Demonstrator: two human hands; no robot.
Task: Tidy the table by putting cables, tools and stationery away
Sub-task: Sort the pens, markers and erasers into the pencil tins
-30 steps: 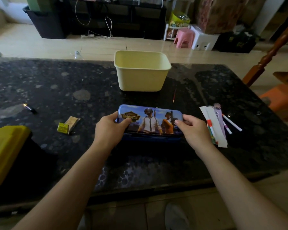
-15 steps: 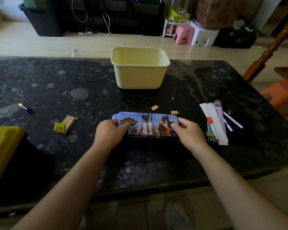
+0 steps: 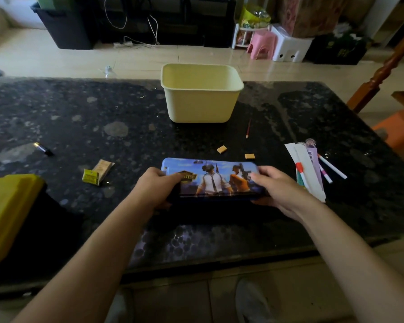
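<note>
While my left hand [image 3: 158, 186] and right hand [image 3: 281, 190] grip the pencil case's [image 3: 216, 179] ends above the bench [image 3: 79, 122], two erasers [image 3: 222, 149] lie just beyond.

Pens [image 3: 332, 169] partly under paper strips [image 3: 310, 173]

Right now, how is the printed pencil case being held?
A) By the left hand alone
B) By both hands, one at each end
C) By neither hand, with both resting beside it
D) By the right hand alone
B: the left hand grips the left end of the pencil case and the right hand grips its right end, thumbs on the printed lid.
</note>
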